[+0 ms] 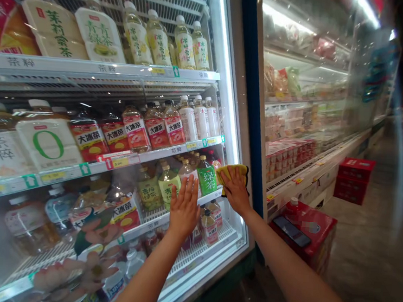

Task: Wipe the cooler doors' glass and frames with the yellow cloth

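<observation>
My left hand (184, 206) lies flat on the glass door (87, 228) of a lit drinks fridge, fingers stretched upward and holding nothing. Over by the door's right edge, my right hand (234, 186) presses a yellow cloth with dark edging (244, 171) against the glass. Its fingers spread over the cloth, which sticks out above and beside them. Behind the glass between the hands stands a green-labelled tea bottle (207, 175). Rows of bottled drinks fill the shelves, among them red-labelled iced tea bottles (135, 129) and a large bottle with a green 0 (49, 139).
A red box (323, 225) stands on the floor at right, with a phone (292, 231) and a red bottle (292, 206) on top. Farther back are stacked red boxes (353, 180). An open chilled display case (304, 131) runs along the right, beside the aisle floor (371, 257).
</observation>
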A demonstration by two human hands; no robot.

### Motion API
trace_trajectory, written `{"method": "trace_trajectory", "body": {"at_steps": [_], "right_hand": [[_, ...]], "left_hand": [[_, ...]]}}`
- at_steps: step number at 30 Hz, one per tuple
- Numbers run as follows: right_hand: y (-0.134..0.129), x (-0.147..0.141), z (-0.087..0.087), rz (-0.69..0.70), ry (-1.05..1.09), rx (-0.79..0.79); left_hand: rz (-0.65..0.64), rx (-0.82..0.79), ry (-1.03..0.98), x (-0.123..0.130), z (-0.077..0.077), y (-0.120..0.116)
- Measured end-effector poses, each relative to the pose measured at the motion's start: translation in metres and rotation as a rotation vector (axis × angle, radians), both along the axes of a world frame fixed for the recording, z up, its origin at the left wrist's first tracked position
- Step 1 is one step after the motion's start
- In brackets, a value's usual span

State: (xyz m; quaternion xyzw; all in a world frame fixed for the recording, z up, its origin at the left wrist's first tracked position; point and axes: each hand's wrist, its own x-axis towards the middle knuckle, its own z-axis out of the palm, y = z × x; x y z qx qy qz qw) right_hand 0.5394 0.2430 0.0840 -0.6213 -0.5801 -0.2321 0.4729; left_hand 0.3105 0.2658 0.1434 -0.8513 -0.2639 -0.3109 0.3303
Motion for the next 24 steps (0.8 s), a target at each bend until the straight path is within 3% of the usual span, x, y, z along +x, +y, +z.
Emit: {"method": "trace_trajectory", "body": {"at_steps": [3, 6, 10, 13, 17, 20, 24], "right_hand": [[0.007, -0.011, 0.022, -0.062, 0.090, 0.020], [0.006, -0.036, 0.033, -0.044, 0.020, 0.016], [-0.007, -0.052, 0.017, 0.037, -0.154, -0.052], [-0.010, -0.047, 0.013, 0.007, -0.086, -0.068], [0.000, -0.059, 0.043, -0.068, 0.108, -0.016], [0.005, -0.086, 0.058, -0.033, 0.034, 0.002], [-0.005, -0.104, 0.038, 0.047, -0.137, -0.067]], "left_hand": [[0.009, -0.002, -0.034, -0.007, 0.002, 0.000], [0.021, -0.018, -0.060, -0.010, 0.001, -0.001], [0.040, -0.044, -0.052, -0.020, -0.003, -0.001], [0.036, -0.042, -0.032, -0.034, -0.001, -0.001], [0.015, -0.034, -0.032, -0.052, 0.009, -0.001], [0.014, -0.036, -0.048, -0.061, 0.015, -0.001], [0.030, -0.046, -0.039, -0.076, 0.016, -0.003]]}}
